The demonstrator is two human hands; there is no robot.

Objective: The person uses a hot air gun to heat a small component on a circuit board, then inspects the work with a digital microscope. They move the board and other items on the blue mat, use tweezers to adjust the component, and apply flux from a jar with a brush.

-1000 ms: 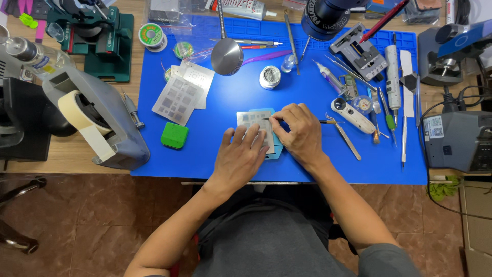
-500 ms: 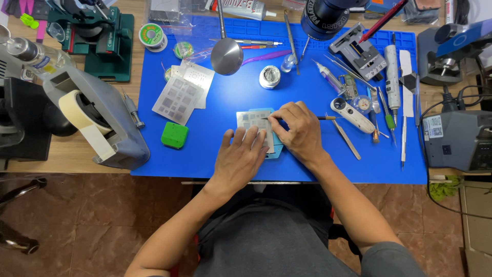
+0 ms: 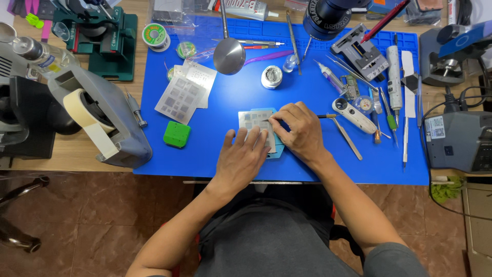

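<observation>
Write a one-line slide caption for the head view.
Left hand presses a metal stencil flat on the blue mat while the right hand works a thin tool across it.

Wooden workbench (image 3: 77,166), blue work mat (image 3: 205,149) on top, brown tiled floor (image 3: 92,220) below, even bright light

I see a blue work mat (image 3: 246,77), a silver grid-patterned stencil (image 3: 254,121) at centre frame, a green square block (image 3: 177,134) left of centre, and cream tape (image 3: 89,123) at left.

Head camera, looking down (steeply).
</observation>
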